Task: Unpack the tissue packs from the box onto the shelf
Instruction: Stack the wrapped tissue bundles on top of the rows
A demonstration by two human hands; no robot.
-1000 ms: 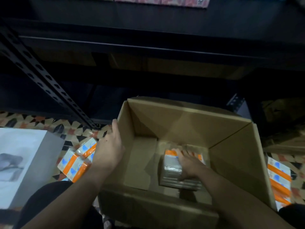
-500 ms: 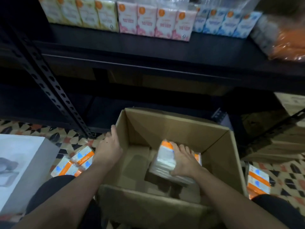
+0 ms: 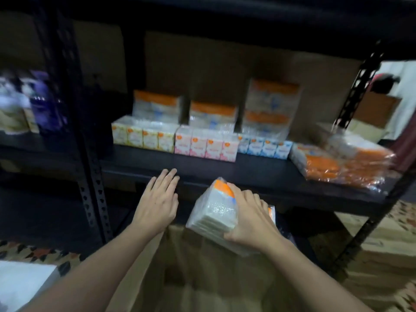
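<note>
Plastic-wrapped white tissue pack point(image 3: 213, 212) with an orange top sits gripped in my right hand point(image 3: 249, 221), above the brown cardboard box point(image 3: 202, 266), just below the front edge of the black shelf point(image 3: 247, 174). My left hand point(image 3: 157, 203) hovers flat and empty near that edge, with bare board ahead.

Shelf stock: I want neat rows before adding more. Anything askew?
Yes: the orange-wrapped bundle at the right end of the shelf lies slumped and angled, reaching the front edge, unlike the upright small packs.

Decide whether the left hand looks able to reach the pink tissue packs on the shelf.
Probably yes: the left hand is empty by the shelf, with only bare board before the pink tissue packs.
</note>
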